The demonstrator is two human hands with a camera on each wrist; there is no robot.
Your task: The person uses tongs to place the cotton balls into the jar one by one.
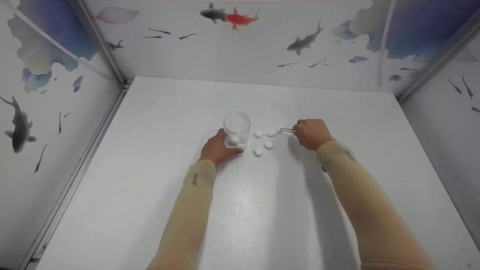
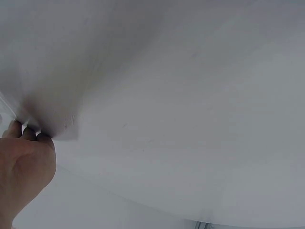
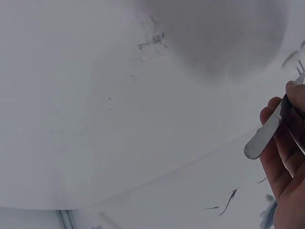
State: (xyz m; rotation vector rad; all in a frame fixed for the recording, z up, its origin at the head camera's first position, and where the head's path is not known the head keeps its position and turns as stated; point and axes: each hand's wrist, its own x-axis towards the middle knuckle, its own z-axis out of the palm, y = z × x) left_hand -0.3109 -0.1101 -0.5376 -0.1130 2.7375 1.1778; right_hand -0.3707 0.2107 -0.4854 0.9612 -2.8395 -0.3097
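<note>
At frame centre, the left grip (image 1: 218, 149) curled round a jar (image 1: 237, 130); right of it, the right grip (image 1: 313, 134) pinched tweezers (image 1: 288, 130) beside cotton balls (image 1: 269, 145), apparently light and soft, best nipped gently mid-body.

Beige sleeves (image 1: 190, 210) with dark lettering (image 1: 194, 179)

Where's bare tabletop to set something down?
Bare tabletop: left of the left hand, toward the left wall; behind the jar, up to the back wall; between the forearms, nearer than the loose white balls; right of the right hand. Crowded: between jar and tweezers.
</note>
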